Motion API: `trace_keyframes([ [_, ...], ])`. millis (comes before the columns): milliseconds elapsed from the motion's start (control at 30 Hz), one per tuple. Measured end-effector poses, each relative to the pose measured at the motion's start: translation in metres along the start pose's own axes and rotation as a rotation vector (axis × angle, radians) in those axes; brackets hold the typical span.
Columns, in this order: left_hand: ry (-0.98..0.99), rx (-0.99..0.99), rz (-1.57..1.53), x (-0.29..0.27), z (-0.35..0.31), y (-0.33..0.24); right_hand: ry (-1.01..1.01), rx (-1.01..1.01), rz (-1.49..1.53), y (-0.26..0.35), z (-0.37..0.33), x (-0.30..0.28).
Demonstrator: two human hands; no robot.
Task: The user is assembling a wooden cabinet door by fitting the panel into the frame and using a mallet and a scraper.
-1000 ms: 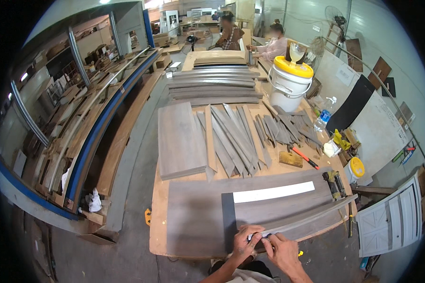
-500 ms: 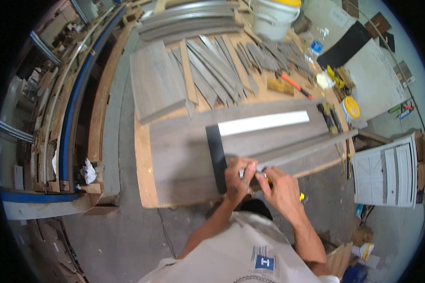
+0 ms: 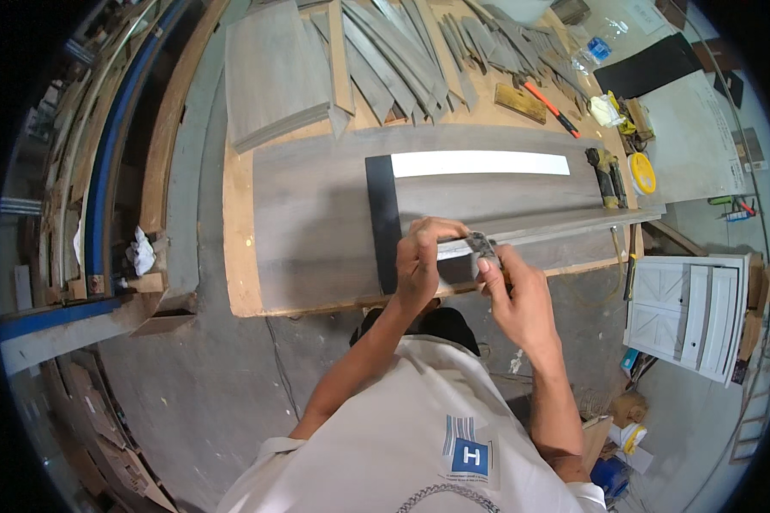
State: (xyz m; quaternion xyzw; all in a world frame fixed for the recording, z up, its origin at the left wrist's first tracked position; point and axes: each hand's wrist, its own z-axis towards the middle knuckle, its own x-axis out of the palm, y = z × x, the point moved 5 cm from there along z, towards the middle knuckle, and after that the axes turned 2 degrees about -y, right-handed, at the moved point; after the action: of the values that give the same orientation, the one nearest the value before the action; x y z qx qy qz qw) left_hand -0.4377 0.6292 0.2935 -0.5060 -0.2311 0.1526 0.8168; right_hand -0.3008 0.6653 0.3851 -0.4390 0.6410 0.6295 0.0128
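Note:
Both my hands are together above the near edge of the workbench. My left hand [image 3: 421, 256] is closed, with a short whitish strip [image 3: 453, 250] at its fingers. My right hand [image 3: 522, 295] is closed round a small tool with a grey metal head [image 3: 481, 246]; its exact kind is partly hidden by the fingers. The two pieces meet between my hands. Under them lies a wood-grain grey panel [image 3: 312, 218]. On it rest a black strip [image 3: 380, 205], a white strip [image 3: 479, 163] and a long grey board [image 3: 565, 224].
Cut grey boards [image 3: 278, 77] and narrow offcuts [image 3: 385, 68] cover the far bench. A red-handled tool [image 3: 552, 109], a wooden block [image 3: 519, 103], a power tool [image 3: 603, 175] and a yellow lid [image 3: 642, 173] lie right. A white cabinet [image 3: 680, 312] stands beyond; a rack [image 3: 167, 145] lines the left.
My hands have risen off the bench area, bringing the metal tool head and whitish strip into clearer view. The view has tilted, so the bench sits higher in the picture.

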Motion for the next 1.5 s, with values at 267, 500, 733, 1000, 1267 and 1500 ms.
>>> trace_keyframes([
  [267, -0.025, -0.091, -0.028, -0.004, 0.017, 0.014, -0.319, -0.281, -0.708, 0.021, 0.0, 0.024],
  [500, -0.031, -0.09, -0.021, -0.006, 0.02, 0.014, -0.296, -0.271, -0.83, 0.028, 0.013, 0.031],
  [733, -0.015, -0.067, -0.006, -0.007, 0.015, 0.015, -0.33, -0.307, -0.798, 0.023, 0.014, 0.035],
  [1000, -0.032, -0.017, 0.004, -0.008, 0.018, 0.013, -0.318, -0.266, -0.759, 0.023, 0.017, 0.035],
  [1267, 0.003, 0.005, 0.02, -0.008, 0.022, 0.002, -0.311, -0.239, -0.81, 0.028, 0.021, 0.032],
  [1500, -0.039, -0.159, 0.109, -0.001, 0.026, -0.006, -0.314, -0.297, -0.787, 0.025, 0.025, 0.031],
])
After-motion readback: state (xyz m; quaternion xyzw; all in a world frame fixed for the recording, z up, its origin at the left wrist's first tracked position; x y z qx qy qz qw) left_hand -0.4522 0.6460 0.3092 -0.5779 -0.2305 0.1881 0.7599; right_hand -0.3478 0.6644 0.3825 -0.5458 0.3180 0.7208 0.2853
